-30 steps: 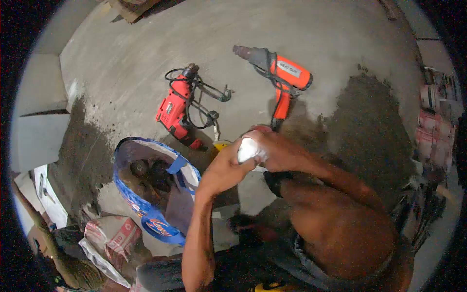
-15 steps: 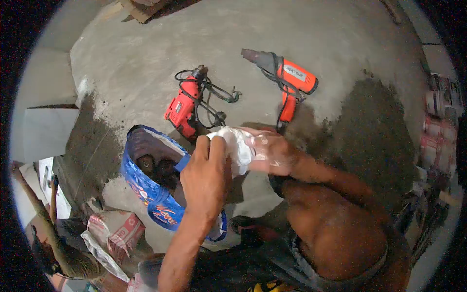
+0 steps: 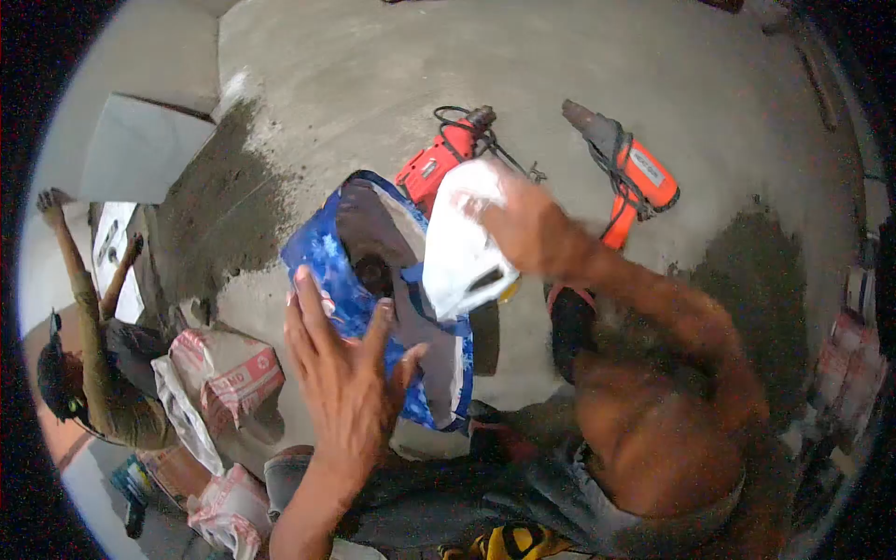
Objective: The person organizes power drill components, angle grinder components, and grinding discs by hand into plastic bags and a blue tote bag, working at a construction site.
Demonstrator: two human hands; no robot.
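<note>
My right hand (image 3: pixel 532 224) grips a white plastic bag (image 3: pixel 471 252) by its upper part and holds it over the right side of an open blue bag (image 3: pixel 322 247). Something yellow peeks out at the white bag's lower edge. With fingers spread, my left hand (image 3: pixel 341 383) is at the near side of the blue bag, its fingertips overlapping the printed side. Dark round items (image 3: pixel 373 271) lie inside the blue bag. Just behind the white bag is a red corded drill (image 3: pixel 439 163), partly covered by it.
An orange heat gun (image 3: pixel 644 177) with its cord wound round it lies on the concrete floor. At the left, another person (image 3: pixel 112 373) reaches toward a pale tile (image 3: pixel 145 145). Red-and-white sacks (image 3: pixel 238 378) stand nearby. Dark damp patches mark the floor.
My left hand has let go of the white bag and moved down, fingers spreading. The white bag now hangs fuller from my right hand. The whole view has shifted, moving floor items rightward.
</note>
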